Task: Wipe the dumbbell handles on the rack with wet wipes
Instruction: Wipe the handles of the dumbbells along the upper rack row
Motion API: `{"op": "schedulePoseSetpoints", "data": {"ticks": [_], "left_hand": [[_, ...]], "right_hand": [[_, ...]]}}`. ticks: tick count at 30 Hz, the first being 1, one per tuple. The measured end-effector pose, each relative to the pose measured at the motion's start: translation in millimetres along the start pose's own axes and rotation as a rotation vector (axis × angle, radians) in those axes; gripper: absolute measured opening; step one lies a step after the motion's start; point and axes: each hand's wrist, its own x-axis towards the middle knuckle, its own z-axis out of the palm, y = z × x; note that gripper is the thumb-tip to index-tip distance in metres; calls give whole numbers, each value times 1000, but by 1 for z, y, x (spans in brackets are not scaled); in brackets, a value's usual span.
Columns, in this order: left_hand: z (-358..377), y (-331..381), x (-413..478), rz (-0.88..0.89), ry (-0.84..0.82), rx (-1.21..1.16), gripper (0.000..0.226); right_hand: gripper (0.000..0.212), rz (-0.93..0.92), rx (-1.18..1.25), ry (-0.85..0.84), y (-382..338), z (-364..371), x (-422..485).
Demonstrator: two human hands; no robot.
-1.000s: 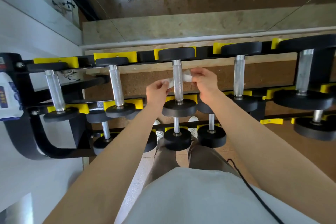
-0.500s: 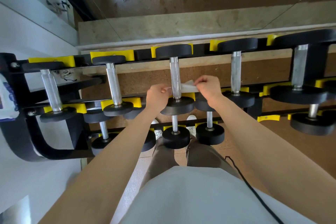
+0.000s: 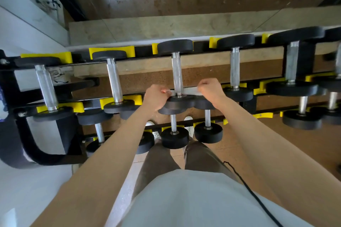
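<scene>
I am pinching one end of the wet wipe (image 3: 191,91) in my left hand (image 3: 156,96) and the other in my right hand (image 3: 210,89), both closed tight, pulling it taut around the near end of the middle dumbbell handle (image 3: 177,73) on the rack's (image 3: 11,86) top row. I am judging the job barely begun: the neighbouring handles and lower rows are waiting.

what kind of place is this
Most likely a gym or weights room. A tiered black rack with yellow cradles holds rows of dumbbells, such as the one with the steel handle being wiped with a wet wipe, and what looks like a wall mirror behind reflects the floor.
</scene>
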Motion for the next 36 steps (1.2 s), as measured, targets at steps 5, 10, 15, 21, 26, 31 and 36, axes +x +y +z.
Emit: {"op": "schedulePoseSetpoints", "data": {"ticks": [5, 10, 15, 21, 26, 31, 36], "left_hand": [[2, -11, -6, 21, 114, -55, 21], [2, 10, -24, 168, 246, -301, 17], [39, 65, -22, 327, -40, -390, 31], [94, 132, -20, 181, -87, -530, 14], [139, 179, -10, -4, 66, -644, 8], [163, 205, -1, -82, 151, -699, 13], [160, 193, 7, -99, 316, -601, 12]], "right_hand": [[37, 152, 344, 52, 3, -14, -15], [22, -23, 562, -47, 13, -39, -42], [7, -37, 1061, -336, 37, -80, -50], [10, -120, 952, -153, 76, -137, -21], [58, -377, 519, -175, 100, -179, 17], [17, -569, 125, -96, 100, -194, 43], [19, -526, 160, 43, 92, -190, 78]]}}
